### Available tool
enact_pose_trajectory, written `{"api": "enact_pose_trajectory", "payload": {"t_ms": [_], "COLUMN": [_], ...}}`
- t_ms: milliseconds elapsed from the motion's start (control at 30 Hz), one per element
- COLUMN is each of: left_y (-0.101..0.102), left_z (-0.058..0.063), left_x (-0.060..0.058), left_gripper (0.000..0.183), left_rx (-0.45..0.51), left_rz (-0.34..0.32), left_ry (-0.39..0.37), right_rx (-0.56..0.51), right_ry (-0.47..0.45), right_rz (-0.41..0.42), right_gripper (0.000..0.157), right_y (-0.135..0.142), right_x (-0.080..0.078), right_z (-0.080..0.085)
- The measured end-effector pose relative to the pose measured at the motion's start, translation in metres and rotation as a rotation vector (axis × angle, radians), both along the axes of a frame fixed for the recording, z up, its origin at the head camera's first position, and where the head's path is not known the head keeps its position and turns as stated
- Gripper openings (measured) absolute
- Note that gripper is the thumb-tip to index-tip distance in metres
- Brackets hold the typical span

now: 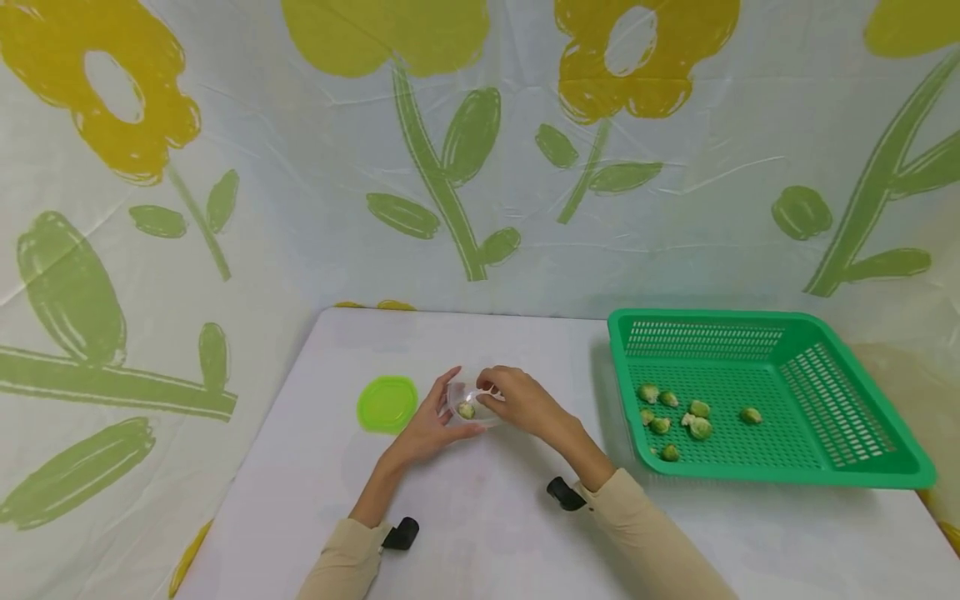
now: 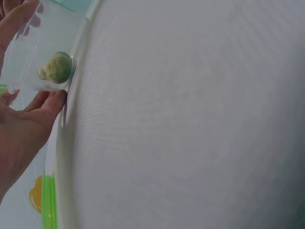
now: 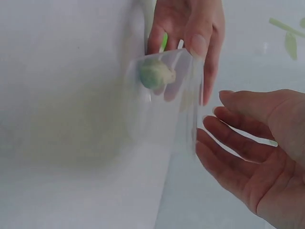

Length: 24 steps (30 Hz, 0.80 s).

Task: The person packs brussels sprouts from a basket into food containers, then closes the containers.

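Note:
A clear plastic container (image 3: 159, 117) stands on the white table in front of me, and a single Brussels sprout (image 1: 467, 410) lies at its bottom. My left hand (image 1: 431, 431) grips the container's side, with the thumb at the near side and the fingers around the far side. Over the container's opening is my right hand (image 1: 525, 404). In the right wrist view its fingers (image 3: 233, 138) are loosely bent beside the rim, and nothing shows between them and the thumb.
A bright green lid (image 1: 387, 404) lies flat on the table, left of the container. To the right stands a large green plastic basket (image 1: 750, 316) with several Brussels sprouts (image 1: 701, 428), mostly on its left side. Flower-printed cloth (image 1: 315, 167) hangs behind the table.

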State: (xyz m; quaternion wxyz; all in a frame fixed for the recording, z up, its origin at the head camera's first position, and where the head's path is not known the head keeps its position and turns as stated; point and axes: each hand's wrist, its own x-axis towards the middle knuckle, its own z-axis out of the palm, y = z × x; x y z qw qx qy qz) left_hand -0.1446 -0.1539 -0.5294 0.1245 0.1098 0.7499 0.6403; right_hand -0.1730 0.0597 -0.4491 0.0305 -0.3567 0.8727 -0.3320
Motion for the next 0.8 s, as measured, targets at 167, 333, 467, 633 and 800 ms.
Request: {"api": "enact_pose_trajectory", "payload": {"t_ms": [167, 333, 467, 633, 800], "left_y": [0.001, 0.0, 0.001, 0.001, 0.002], "left_z": [-0.002, -0.003, -0.004, -0.005, -0.005], "left_x": [-0.001, -0.001, 0.0, 0.0, -0.001], "left_gripper": [0.107, 0.108, 0.107, 0.106, 0.107], "left_rx": [0.024, 0.018, -0.022, -0.029, -0.024], "left_rz": [-0.005, -0.005, 0.012, 0.021, 0.022], "left_ry": [-0.007, -0.004, 0.0, 0.007, 0.005], "right_rx": [-0.007, -0.006, -0.008, -0.017, -0.062], "right_ry": [0.083, 0.152, 0.184, 0.218, 0.274], "right_rz": [-0.036, -0.074, -0.107, -0.143, -0.152], "right_gripper": [0.015, 0.014, 0.013, 0.013, 0.013], "right_y": [0.013, 0.026, 0.035, 0.049, 0.065], "right_x": [0.001, 0.001, 0.002, 0.001, -0.001], "right_z": [0.007, 0.014, 0.02, 0.026, 0.03]}}
